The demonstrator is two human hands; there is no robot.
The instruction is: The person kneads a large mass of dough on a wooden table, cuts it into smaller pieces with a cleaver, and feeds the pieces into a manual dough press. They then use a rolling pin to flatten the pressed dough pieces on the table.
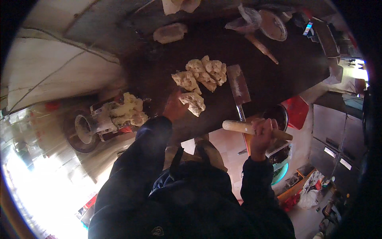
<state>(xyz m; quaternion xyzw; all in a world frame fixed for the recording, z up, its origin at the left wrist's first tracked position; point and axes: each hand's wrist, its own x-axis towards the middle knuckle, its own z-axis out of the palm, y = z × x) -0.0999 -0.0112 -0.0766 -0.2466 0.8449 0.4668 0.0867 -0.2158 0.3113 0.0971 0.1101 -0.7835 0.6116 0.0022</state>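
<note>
Several rough, pale lumps of dough [206, 71] sit close together on a dark tabletop [161, 71]. Nearer to me lies a separate piece of dough [193, 103]. My left hand [174, 106] is at that piece's left end, its thumb near the lower edge; blur hides whether the fingers grip it. In my right hand [262, 134], held beyond the front edge of the table, is a wooden rolling pin [237, 126]. A broad-bladed cleaver [238, 85] rests right of the lumps, its handle pointing towards me and partly hidden behind the pin.
Farther back lie a second rolling pin [262, 49], a round shallow dish [273, 25], a plastic bag [249, 16] and an oblong pale object [170, 33]. At left, more dough [129, 109] sits on a machine. A red container [295, 112] and turquoise basin [280, 174] stand at right.
</note>
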